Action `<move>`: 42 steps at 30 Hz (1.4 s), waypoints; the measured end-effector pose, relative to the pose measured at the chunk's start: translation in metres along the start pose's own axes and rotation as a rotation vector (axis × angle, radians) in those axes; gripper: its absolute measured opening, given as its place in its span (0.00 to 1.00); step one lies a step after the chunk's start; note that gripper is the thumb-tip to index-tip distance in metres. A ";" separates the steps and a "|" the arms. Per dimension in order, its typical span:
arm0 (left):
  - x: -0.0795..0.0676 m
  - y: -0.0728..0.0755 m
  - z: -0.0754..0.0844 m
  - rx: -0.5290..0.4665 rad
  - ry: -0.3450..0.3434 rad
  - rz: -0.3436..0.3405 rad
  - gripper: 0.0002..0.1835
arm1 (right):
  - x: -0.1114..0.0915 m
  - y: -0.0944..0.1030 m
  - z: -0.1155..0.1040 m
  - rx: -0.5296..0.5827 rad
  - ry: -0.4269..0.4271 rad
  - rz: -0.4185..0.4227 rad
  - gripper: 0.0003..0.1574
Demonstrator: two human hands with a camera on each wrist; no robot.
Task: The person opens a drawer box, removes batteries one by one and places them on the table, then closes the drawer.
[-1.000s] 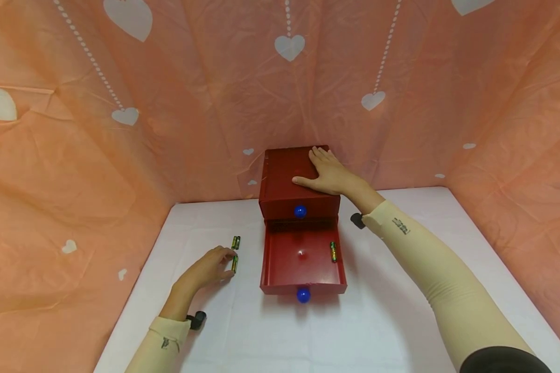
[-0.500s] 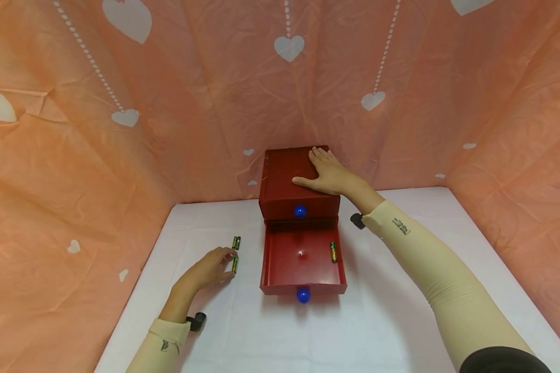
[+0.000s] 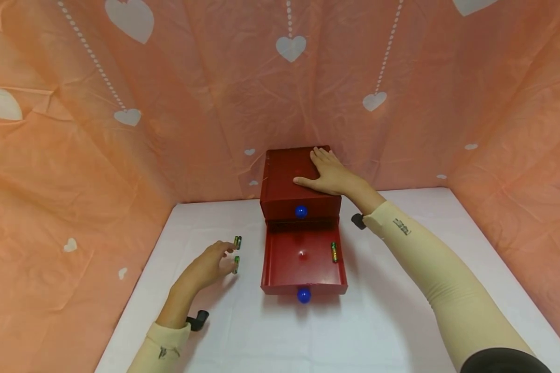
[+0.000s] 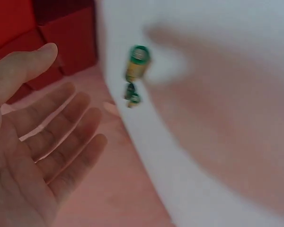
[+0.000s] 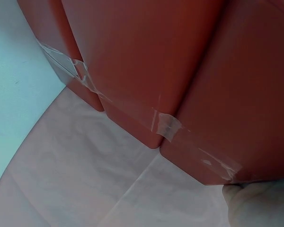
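Observation:
My left hand [image 3: 211, 266] is over the white table, left of the open drawer, thumb and fingers apart with nothing between them. Close by its thumb lies a green-and-yellow battery [image 3: 236, 264]; in the left wrist view this battery [image 4: 138, 62] stands clear of the fingers. A pair of batteries [image 3: 237, 242] lies side by side just beyond the fingertips. My right hand [image 3: 329, 174] rests flat, fingers spread, on top of the red drawer cabinet [image 3: 283, 173]. Its lower drawer [image 3: 287, 264] is pulled out, holding one battery [image 3: 334, 252] along the right wall.
A blue knob [image 3: 301, 211] marks the closed upper drawer, another blue knob [image 3: 304, 296] the pulled-out one. Clear tape [image 5: 168, 126] joins the cabinet's red sections. Behind and beside the white table [image 3: 280, 336] hangs an orange-pink sheet [image 3: 205, 129] with hearts.
My left fingers have lifted and spread away from the battery near the thumb, which stays on the table. The right hand has kept its place on the cabinet.

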State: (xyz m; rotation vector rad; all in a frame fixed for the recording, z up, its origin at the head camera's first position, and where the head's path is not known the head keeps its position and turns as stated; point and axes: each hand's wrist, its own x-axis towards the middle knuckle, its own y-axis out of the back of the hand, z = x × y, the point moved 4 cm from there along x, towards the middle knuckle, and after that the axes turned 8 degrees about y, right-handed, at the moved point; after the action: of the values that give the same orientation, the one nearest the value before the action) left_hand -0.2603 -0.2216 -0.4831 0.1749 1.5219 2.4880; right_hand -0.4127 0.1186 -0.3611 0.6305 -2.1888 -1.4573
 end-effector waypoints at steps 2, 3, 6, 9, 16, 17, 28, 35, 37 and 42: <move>-0.002 0.004 0.007 0.001 0.004 0.012 0.23 | 0.000 0.000 -0.001 0.002 0.000 0.000 0.70; -0.003 0.005 0.011 0.002 0.001 0.021 0.22 | 0.000 0.000 -0.001 0.002 0.000 0.000 0.70; -0.007 0.009 0.024 0.005 -0.018 0.060 0.21 | 0.000 0.000 -0.001 0.005 0.000 0.000 0.70; -0.009 0.011 0.036 -0.008 -0.034 0.102 0.22 | 0.000 0.000 -0.001 0.004 0.001 0.001 0.69; -0.011 0.013 0.067 -0.037 -0.066 0.200 0.23 | 0.000 0.001 -0.001 0.009 0.001 0.002 0.70; -0.011 0.013 0.071 -0.051 -0.073 0.206 0.23 | 0.000 0.001 -0.001 0.008 0.001 0.001 0.70; -0.005 0.004 0.112 -0.102 -0.143 0.146 0.24 | 0.001 0.001 -0.001 0.004 0.000 0.008 0.68; 0.004 -0.004 0.132 -0.085 -0.161 0.134 0.24 | 0.001 0.000 0.000 0.002 -0.003 0.013 0.68; 0.005 -0.005 0.137 -0.059 -0.160 0.146 0.24 | 0.002 0.000 -0.001 0.006 -0.002 0.008 0.68; 0.007 -0.007 0.150 -0.050 -0.168 0.132 0.25 | 0.003 0.000 0.000 0.007 -0.004 0.007 0.69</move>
State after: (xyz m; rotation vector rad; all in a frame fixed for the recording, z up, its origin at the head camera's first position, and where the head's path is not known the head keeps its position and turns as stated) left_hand -0.2340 -0.0875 -0.4208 0.4777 1.4220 2.5339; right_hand -0.4148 0.1167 -0.3604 0.6217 -2.1974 -1.4492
